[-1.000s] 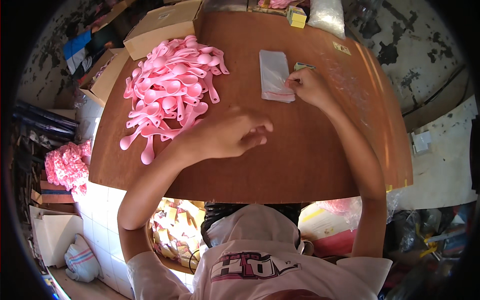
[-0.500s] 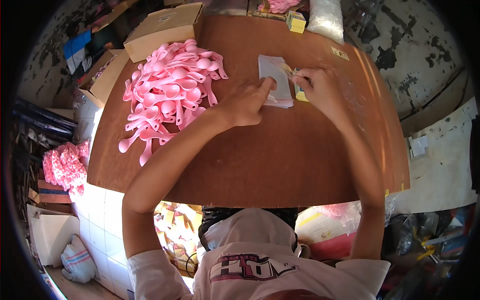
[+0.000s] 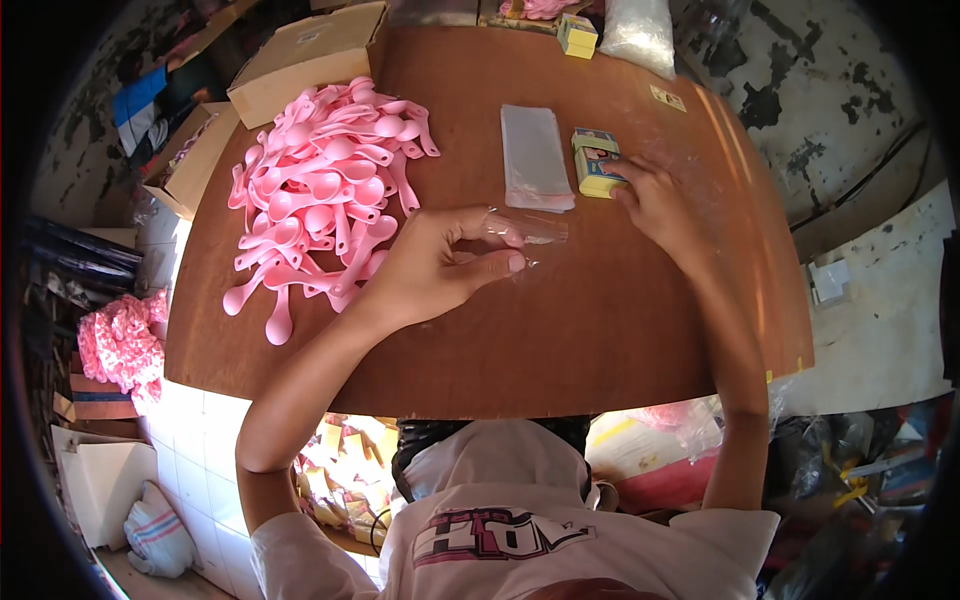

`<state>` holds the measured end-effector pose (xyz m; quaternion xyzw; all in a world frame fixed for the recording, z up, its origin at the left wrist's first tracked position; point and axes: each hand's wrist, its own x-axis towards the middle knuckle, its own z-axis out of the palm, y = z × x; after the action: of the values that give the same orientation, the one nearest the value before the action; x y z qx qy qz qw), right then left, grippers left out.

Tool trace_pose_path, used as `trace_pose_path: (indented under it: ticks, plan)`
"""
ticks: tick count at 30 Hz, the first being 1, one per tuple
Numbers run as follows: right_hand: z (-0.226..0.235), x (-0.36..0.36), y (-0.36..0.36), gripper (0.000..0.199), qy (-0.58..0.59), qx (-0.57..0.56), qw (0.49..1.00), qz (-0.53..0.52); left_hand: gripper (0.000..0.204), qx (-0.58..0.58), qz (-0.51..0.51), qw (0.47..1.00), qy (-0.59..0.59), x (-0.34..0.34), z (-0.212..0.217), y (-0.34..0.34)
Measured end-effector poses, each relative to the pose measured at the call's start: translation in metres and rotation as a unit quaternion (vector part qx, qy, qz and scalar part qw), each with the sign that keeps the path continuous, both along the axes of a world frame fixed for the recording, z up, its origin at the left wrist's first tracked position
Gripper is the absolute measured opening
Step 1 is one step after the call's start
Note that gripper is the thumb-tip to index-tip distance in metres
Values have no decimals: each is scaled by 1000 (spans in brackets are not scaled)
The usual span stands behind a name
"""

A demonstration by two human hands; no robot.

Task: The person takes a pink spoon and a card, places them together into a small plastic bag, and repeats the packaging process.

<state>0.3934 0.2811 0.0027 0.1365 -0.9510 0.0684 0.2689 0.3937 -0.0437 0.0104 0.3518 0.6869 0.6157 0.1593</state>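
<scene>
My left hand point(image 3: 440, 262) is over the middle of the brown table, holding a small clear plastic bag point(image 3: 546, 232) around its fingertips, with the thumb below. To the right, my right hand point(image 3: 655, 203) has its fingers on the near right corner of a small stack of printed cards point(image 3: 596, 163) with yellow edges. Whether a single card is pinched there, I cannot tell. Between the hands and farther back lies a flat pile of clear plastic bags point(image 3: 535, 155). A big heap of pink plastic spoons point(image 3: 325, 190) spreads left of my left hand.
At the table's point(image 3: 480, 370) far left corner stands a cardboard box point(image 3: 305, 60). A yellow-edged card stack point(image 3: 577, 36) and a filled clear bag point(image 3: 640, 35) sit at the far edge. One loose card point(image 3: 667, 97) lies at the back right.
My left hand has come nearer and left, off the bag pile, with a clear bag at its fingers. My right hand has moved slightly nearer, onto the card stack. The view has shifted slightly.
</scene>
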Motion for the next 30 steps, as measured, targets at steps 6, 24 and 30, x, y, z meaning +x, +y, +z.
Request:
trace_pose_path:
  ticks: [6,24,30]
  plan:
    - [-1,-2,11,21,-46,-38,998,-22,25,111,2,992,-59,-11,-3,-11]
    - [57,59,-99,7,165,-232,934,217,61,15,45,999,13,23,29,-8]
    - [60,65,-94,4,110,-190,952,211,66,-59,49,995,66,27,39,-10]
